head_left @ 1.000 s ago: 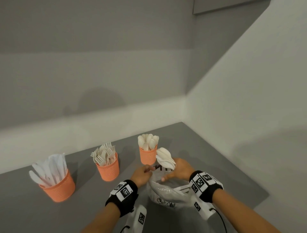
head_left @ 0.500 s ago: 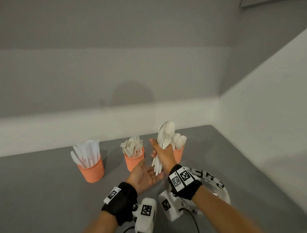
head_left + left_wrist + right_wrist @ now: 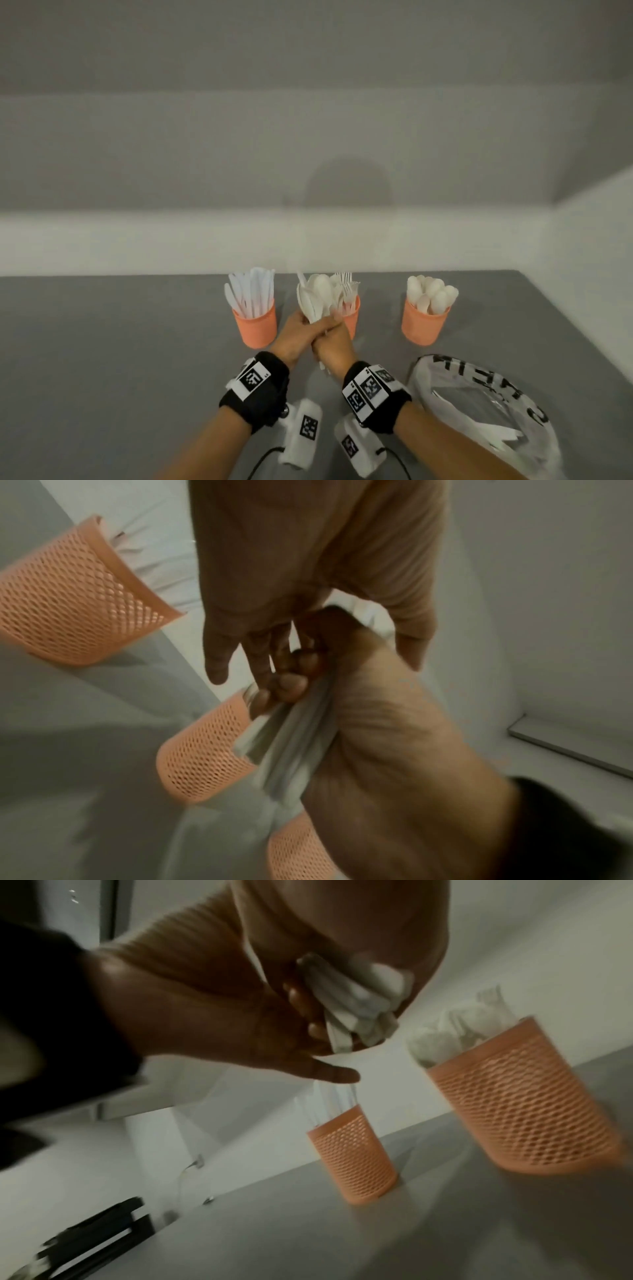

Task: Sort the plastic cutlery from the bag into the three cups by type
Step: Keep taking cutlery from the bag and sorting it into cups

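Three orange mesh cups stand in a row: the knife cup (image 3: 255, 325), the fork cup (image 3: 352, 320) and the spoon cup (image 3: 424, 325). I hold a bundle of white spoons (image 3: 317, 301) upright, just in front of the fork cup. My right hand (image 3: 331, 330) grips the handles (image 3: 291, 748). My left hand (image 3: 301, 323) closes round the same bundle from the left, thumb on one side and fingers on the other. The handle ends (image 3: 356, 1007) stick out below my right fist. The plastic bag (image 3: 479, 404) lies open at the right, with white cutlery faintly visible inside.
The grey table (image 3: 120, 359) ends at a pale wall behind the cups and another wall on the right. The bag lies close to my right forearm. Bare tabletop stretches to the left of the knife cup.
My right hand lifted the spoon bundle out of the bag and carried it left, in front of the cups. The left hand left the bag and now closes on the bundle too.
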